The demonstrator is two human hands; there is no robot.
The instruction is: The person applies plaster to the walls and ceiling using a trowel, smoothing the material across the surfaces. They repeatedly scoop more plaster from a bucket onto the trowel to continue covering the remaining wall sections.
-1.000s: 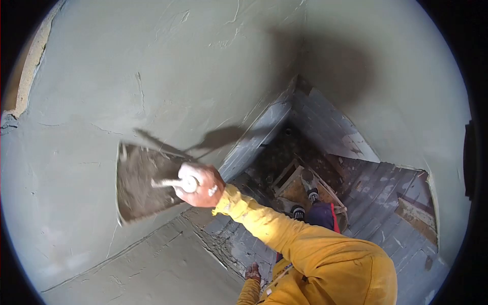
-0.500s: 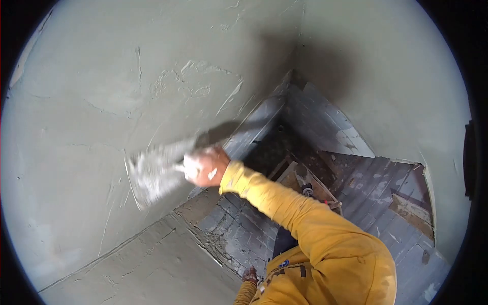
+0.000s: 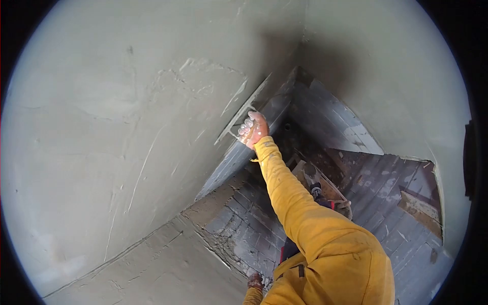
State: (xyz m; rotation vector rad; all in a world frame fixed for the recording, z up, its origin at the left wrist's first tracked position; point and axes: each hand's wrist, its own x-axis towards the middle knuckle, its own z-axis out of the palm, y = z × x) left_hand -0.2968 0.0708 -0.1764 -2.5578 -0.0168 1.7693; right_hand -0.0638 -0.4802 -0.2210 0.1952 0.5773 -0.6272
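My right hand (image 3: 253, 129), spotted with plaster, is closed round the handle of a plastering trowel (image 3: 241, 114). The blade shows nearly edge-on, along the lower border of the smooth grey plaster on the left wall (image 3: 112, 122). Raised ridges and a rough patch mark the plaster to the left of the blade. Low in the picture, close to my body, is my left hand (image 3: 255, 280); it is small and dark here, and its fingers cannot be made out.
Bare grey blockwork shows below the plaster near the corner. A plastered wall (image 3: 386, 66) stands on the right. My foot (image 3: 311, 175) is on a wooden board or box (image 3: 333, 190) below. A plaster-smeared block (image 3: 421, 211) lies on the grey plank-like surface at right.
My right hand has swung right and up toward the corner with the trowel. The blade has turned from showing its broad back to nearly edge-on. My left hand has barely shifted.
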